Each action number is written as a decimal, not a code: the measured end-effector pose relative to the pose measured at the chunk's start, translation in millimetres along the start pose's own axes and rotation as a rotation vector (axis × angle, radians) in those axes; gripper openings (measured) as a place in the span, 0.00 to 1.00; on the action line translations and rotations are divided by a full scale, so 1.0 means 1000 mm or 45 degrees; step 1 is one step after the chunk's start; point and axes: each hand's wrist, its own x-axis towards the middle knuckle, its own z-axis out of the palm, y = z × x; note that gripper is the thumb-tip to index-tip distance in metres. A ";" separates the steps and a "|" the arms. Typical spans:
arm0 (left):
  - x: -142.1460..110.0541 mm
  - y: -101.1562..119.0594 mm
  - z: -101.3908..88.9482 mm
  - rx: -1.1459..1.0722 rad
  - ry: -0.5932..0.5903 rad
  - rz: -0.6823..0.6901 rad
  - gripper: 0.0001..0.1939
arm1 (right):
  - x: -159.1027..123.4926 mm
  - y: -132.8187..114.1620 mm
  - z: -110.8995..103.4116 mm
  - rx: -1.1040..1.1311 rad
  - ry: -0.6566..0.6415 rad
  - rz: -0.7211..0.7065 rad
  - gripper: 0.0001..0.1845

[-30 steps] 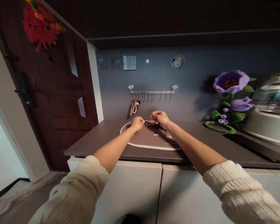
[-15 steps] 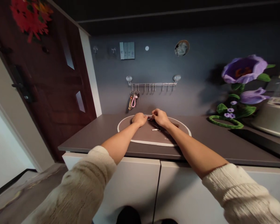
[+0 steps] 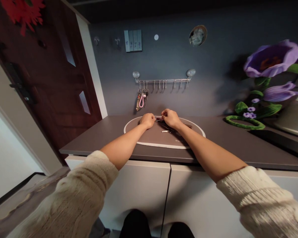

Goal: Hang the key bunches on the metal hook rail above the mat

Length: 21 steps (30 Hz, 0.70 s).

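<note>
Left hand (image 3: 147,120), right hand (image 3: 170,118) meet above oval mat (image 3: 149,140), pinching small item (image 3: 158,118).

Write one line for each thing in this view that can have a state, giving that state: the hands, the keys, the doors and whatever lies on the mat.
left hand, fingers closed on the small shiny item
right hand, fingers pinching the same item
keys with a pink loop, hanging from the metal hook rail
cabinet doors, shut
dark wooden door, shut
small metal clip, lying on the oval mat

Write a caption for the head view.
Left hand and right hand hold a small item over a round mat on a dark countertop.
</note>
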 end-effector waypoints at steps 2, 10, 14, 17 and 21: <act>-0.001 0.000 -0.002 -0.012 0.005 0.039 0.09 | 0.000 0.000 0.000 -0.009 -0.005 -0.007 0.10; 0.000 -0.002 -0.010 -0.015 0.084 0.198 0.09 | 0.000 -0.002 -0.001 -0.048 -0.014 -0.013 0.09; 0.001 -0.003 -0.015 -0.046 0.159 0.226 0.09 | -0.001 -0.003 -0.002 -0.015 -0.024 -0.018 0.08; 0.001 -0.002 -0.019 -0.104 0.188 0.227 0.09 | -0.002 -0.004 -0.002 0.044 -0.035 -0.022 0.06; 0.001 0.002 -0.020 -0.249 0.199 0.227 0.07 | -0.003 -0.006 -0.002 0.126 -0.011 -0.052 0.04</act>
